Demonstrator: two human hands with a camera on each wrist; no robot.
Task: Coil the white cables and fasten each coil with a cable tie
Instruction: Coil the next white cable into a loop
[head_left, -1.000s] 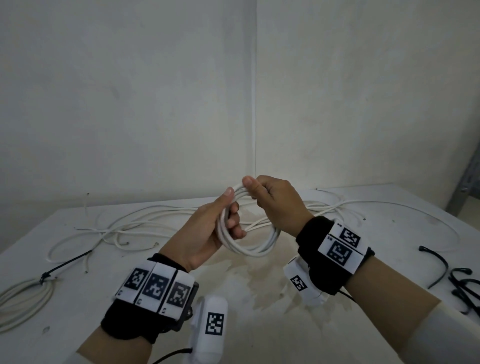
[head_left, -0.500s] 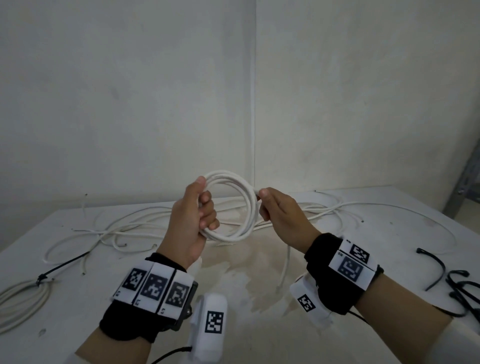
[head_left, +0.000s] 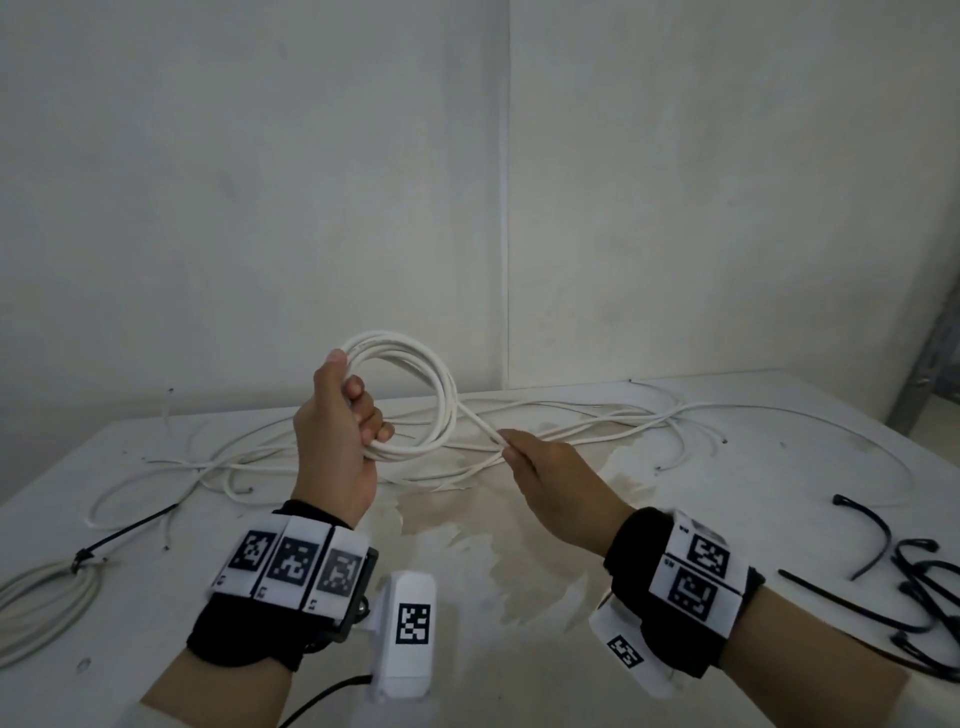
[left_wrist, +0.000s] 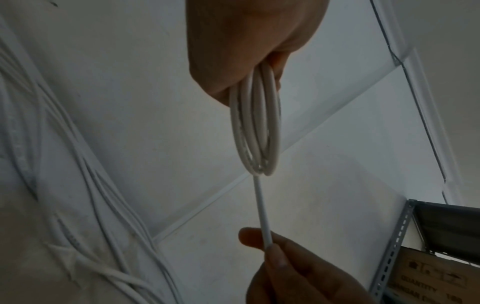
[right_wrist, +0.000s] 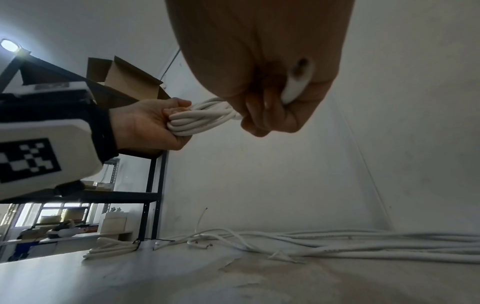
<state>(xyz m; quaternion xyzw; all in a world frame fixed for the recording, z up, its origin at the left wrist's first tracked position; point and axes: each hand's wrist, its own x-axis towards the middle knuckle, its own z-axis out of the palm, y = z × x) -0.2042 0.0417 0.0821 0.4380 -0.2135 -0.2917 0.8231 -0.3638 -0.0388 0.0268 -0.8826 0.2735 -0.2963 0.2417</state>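
Note:
My left hand (head_left: 343, 431) grips a round coil of white cable (head_left: 441, 387) and holds it upright above the table. The coil (left_wrist: 255, 127) hangs from that fist in the left wrist view, and the right wrist view shows its strands (right_wrist: 200, 117) bunched in the palm. A straight tail of the same cable (head_left: 480, 425) runs from the coil down to my right hand (head_left: 540, 467), which pinches it between thumb and fingers. More loose white cables (head_left: 597, 431) sprawl over the back of the table. Black cable ties (head_left: 919, 587) lie at the right edge.
A finished white coil bound with a black tie (head_left: 47, 597) lies at the table's left edge. The white table (head_left: 493, 649) has a stained patch in the middle. Walls meet in a corner behind. A metal shelf (head_left: 930, 384) stands at the far right.
My left hand has lifted the coil higher and to the left. My right hand has slid down and to the right along the cable, drawing a straight tail out of the coil.

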